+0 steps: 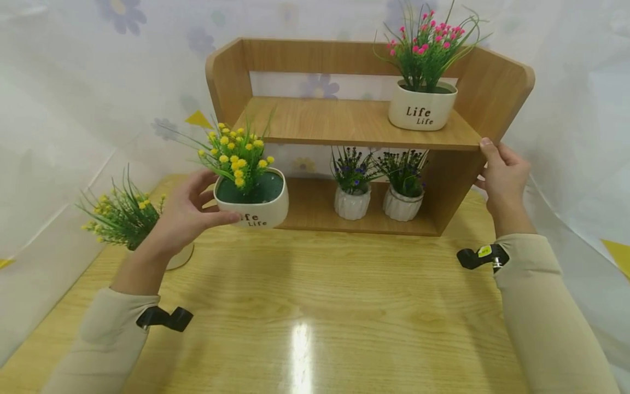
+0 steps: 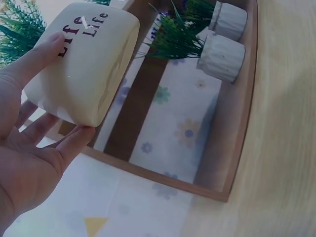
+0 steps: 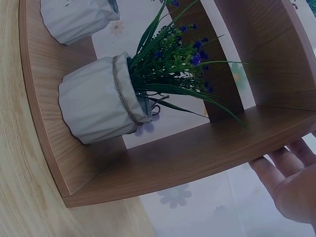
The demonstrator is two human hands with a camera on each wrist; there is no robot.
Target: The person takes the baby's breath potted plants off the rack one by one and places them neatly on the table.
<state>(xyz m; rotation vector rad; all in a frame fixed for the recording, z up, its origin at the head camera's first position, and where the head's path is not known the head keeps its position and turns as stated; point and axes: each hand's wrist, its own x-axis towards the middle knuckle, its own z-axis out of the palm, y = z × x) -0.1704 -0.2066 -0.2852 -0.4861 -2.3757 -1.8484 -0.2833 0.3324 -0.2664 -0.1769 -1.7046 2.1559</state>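
Note:
My left hand (image 1: 179, 213) grips a cream oval flowerpot (image 1: 256, 215) lettered "Life", thumb on its front and fingers round its side. Yellow flowers (image 1: 236, 156) and grass blades rise from it. The pot is held up in front of the left end of a two-tier wooden shelf (image 1: 320, 123); its underside shows in the left wrist view. At the shelf's right side, my right hand (image 1: 509, 175) holds the side panel, thumb at the front edge and fingers (image 3: 266, 173) against the outer face. A matching pot with pink flowers (image 1: 423, 106) stands on the upper tier, right end.
Two small white ribbed pots (image 1: 352, 203) with purple-blue flowers stand on the lower tier, right of centre. Another yellow-flowered plant (image 1: 125, 216) stands on the wooden table (image 1: 315, 284) at left, partly behind my left forearm. A flower-patterned white sheet (image 1: 147, 71) hangs behind the shelf.

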